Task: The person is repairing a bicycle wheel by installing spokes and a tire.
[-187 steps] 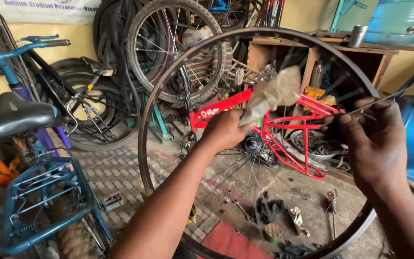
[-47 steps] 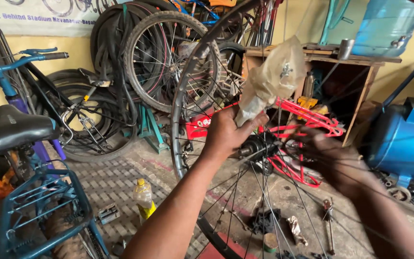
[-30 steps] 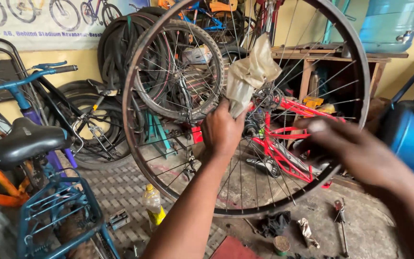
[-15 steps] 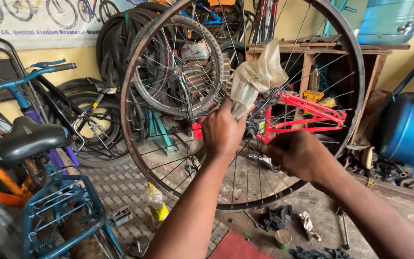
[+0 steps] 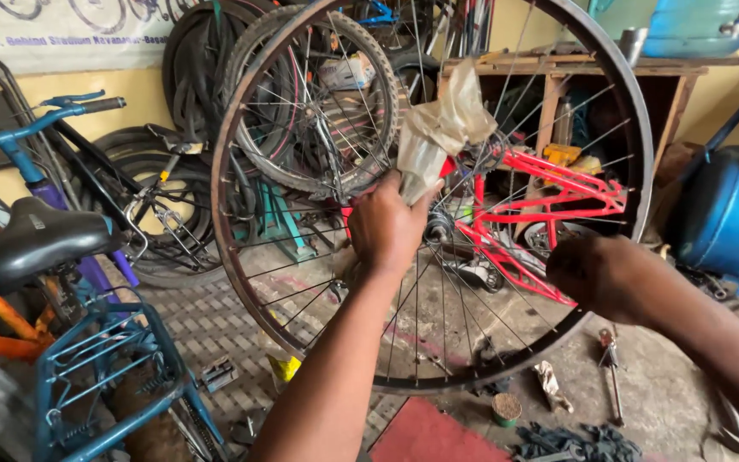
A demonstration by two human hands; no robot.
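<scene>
Gripping a crumpled, translucent beige plastic bag [image 5: 440, 130], the left hand [image 5: 384, 227] is closed tight around the bag's lower end, right at the middle of a bare, dark metal spoked bicycle wheel rim [image 5: 231, 257] held upright in front of the person. The right hand [image 5: 606, 278] is curled at the rim's lower right edge, among the thin spokes; it looks closed on the rim or a spoke, but its fingers are blurred and I cannot tell just what it pinches.

Behind the wheel lies a red bicycle frame [image 5: 558, 192], and a second wheel with a tyre [image 5: 318, 103] leans by the wall. A blue bicycle with a black saddle [image 5: 36, 244] stands at the left.

To do this well, I judge the right hand should steady the rim while the left keeps the bag bunched near the hub, clear of the spokes.
</scene>
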